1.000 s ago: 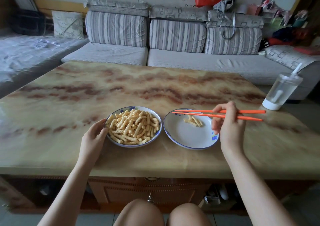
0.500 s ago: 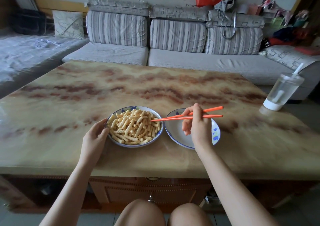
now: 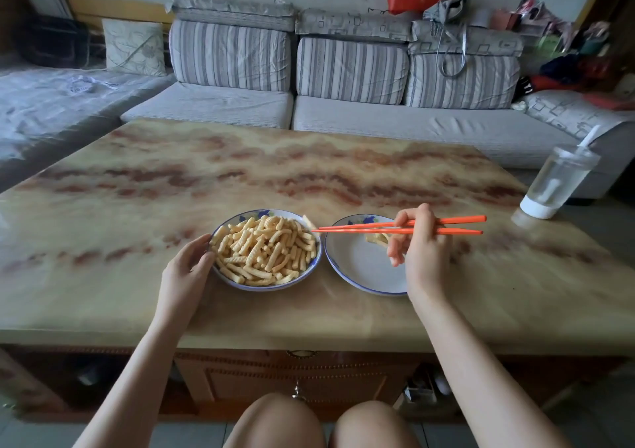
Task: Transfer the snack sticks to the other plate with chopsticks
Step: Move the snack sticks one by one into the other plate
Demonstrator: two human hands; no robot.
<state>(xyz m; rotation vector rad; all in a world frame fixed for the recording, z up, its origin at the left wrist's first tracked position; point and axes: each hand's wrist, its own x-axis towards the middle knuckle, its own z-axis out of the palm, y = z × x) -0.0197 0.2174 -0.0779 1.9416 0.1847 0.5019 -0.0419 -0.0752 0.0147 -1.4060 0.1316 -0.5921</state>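
Gripping long orange chopsticks (image 3: 360, 230), my right hand (image 3: 424, 251) seems to pinch one ridged yellow snack stick (image 3: 308, 221) above the heaped blue-rimmed plate (image 3: 264, 287). My left hand (image 3: 185, 269) rests loose against that plate's rim. Slack pressure could drop the stick short of the near-empty white plate (image 3: 360, 265).

Ridged yellow snack sticks (image 3: 264, 250) are heaped in the left blue-rimmed plate (image 3: 262, 212). The matching right plate (image 3: 360, 265), just beside it, holds a few sticks (image 3: 376, 238) at its far side. Orange chopsticks (image 3: 364, 230), gripped in the right hand (image 3: 422, 248), lie nearly level over the right plate. Their tips are at the full plate's far-right rim, apparently pinching one stick (image 3: 308, 221).
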